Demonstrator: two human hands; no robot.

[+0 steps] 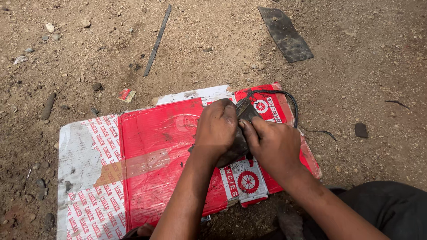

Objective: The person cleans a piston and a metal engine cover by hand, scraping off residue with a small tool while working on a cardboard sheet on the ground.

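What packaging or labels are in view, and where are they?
Flattened carton: spread on the dirt under both hands, red panels with white printed borders, taped, torn.
Small wrapper scrap: on the dirt above the carton's left part, red with pale marks.
No signs or screens.
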